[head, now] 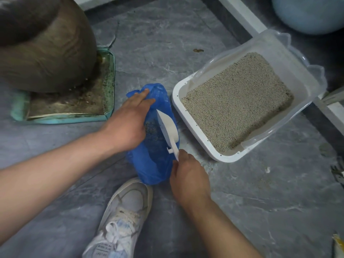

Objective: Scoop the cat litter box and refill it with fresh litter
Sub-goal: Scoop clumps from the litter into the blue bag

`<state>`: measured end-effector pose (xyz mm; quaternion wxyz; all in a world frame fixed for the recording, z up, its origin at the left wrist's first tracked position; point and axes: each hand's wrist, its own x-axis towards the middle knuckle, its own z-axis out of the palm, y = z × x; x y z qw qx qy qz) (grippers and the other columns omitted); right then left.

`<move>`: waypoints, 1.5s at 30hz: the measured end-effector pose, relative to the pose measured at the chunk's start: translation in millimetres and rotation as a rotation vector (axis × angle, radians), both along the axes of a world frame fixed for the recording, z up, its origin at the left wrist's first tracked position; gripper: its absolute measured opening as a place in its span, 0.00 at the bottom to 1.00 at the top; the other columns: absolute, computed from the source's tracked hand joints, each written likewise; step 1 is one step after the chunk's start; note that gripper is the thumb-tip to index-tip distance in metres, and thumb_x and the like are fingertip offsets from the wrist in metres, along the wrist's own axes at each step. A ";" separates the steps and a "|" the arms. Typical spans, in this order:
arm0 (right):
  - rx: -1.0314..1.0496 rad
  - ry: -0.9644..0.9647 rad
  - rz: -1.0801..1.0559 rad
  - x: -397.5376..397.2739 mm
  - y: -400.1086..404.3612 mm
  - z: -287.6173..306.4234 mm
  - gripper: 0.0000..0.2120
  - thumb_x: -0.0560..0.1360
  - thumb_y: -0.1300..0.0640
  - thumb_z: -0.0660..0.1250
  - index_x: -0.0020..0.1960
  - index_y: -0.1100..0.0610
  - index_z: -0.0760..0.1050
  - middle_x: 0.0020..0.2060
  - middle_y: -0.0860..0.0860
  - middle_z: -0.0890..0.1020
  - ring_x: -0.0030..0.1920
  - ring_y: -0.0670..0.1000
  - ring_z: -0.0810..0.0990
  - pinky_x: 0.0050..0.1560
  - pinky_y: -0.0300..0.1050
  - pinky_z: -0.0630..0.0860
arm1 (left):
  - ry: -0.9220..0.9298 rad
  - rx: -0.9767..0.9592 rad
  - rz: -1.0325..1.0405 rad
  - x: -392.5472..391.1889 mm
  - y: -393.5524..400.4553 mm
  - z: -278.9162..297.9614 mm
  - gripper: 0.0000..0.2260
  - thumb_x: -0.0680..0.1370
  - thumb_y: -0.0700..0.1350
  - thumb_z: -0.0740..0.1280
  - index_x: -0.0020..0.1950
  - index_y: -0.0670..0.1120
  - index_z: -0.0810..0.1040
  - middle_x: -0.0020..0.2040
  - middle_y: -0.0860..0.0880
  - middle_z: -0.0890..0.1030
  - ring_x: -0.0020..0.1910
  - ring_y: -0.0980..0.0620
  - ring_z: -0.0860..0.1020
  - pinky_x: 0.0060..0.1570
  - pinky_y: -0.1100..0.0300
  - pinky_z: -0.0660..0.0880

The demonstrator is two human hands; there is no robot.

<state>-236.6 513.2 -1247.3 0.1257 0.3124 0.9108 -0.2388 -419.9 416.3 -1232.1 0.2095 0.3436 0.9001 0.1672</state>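
Grey marbled floor tiles (242, 211) carry everything, seen from above. Far to the left of the fingers, a big brown pot (42, 45) sits on a dirty teal-edged mat (109, 86), well clear of the work. The left hand (128, 123) rests on the blue plastic bag (152, 164), fingers straight and spread along its upper edge, probably to keep the mouth open; whether the thumb pinches the plastic is hidden. Just right of those fingers, a white scoop (167, 125) hangs tipped over the bag, its handle pinched in the curled fingers of the right hand (188, 175), likely to empty clumps. A white sneaker (122, 216) stands just below the bag. Further right, the litter box (188, 116) lies apart from both hands, its litter (240, 101) level, nothing between it and the scoop.
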 end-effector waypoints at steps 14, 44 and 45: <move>-0.023 0.058 -0.065 2.5 3.0 6.4 0.10 0.82 0.55 0.56 0.62 0.54 0.69 0.55 0.52 0.77 0.52 0.58 0.80 0.44 0.50 0.71 | -0.004 -0.036 -0.011 -1.4 3.0 3.7 0.37 0.73 0.33 0.61 0.81 0.50 0.57 0.83 0.50 0.48 0.81 0.48 0.49 0.78 0.47 0.55; -1.725 0.461 -1.590 -37.8 82.5 88.9 0.15 0.85 0.55 0.52 0.46 0.61 0.71 0.22 0.55 0.75 0.17 0.48 0.74 0.17 0.31 0.66 | 0.366 -0.075 -0.536 36.8 91.3 -30.5 0.33 0.74 0.50 0.50 0.68 0.27 0.71 0.68 0.26 0.71 0.68 0.28 0.71 0.65 0.35 0.70; -1.716 0.479 -1.615 -40.9 85.5 85.9 0.13 0.84 0.56 0.52 0.49 0.61 0.71 0.22 0.55 0.75 0.17 0.48 0.74 0.16 0.31 0.66 | 0.365 -0.093 -0.542 37.6 91.6 -33.5 0.33 0.74 0.49 0.50 0.68 0.26 0.70 0.68 0.25 0.70 0.68 0.27 0.71 0.65 0.35 0.70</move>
